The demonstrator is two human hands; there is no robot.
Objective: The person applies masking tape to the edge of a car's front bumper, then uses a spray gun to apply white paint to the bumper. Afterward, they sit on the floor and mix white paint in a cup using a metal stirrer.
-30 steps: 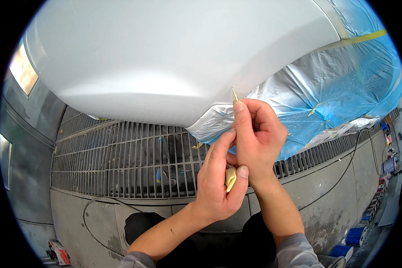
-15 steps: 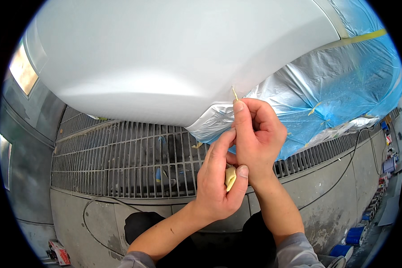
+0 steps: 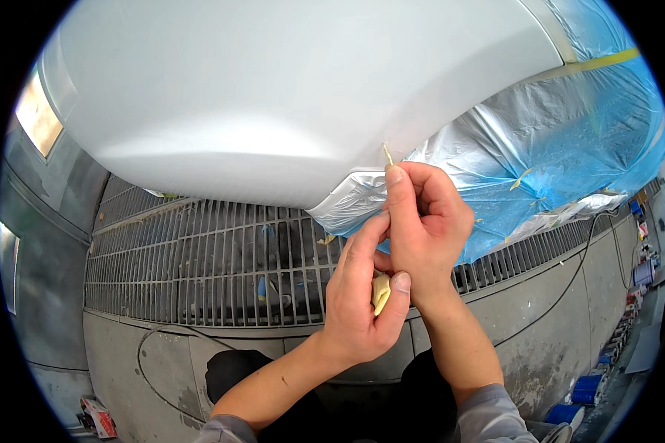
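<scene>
My right hand is closed in a pinch, thumb and forefinger on a thin, twisted, pale yellow strip. The strip's tip points up at the silver-grey car body panel, at or very near its surface by the lower edge of the arch. Just below, my left hand is closed round a folded pale yellow wad, perhaps tape or cloth. Its fingertips rest against the right hand near the wrist. Crumpled blue and clear masking film covers the area right of the panel.
Under the panel runs a metal floor grate. A yellow tape strip holds the film at upper right. Hoses lie on the concrete, including a black hose at right. Blue cans and other containers line the right side.
</scene>
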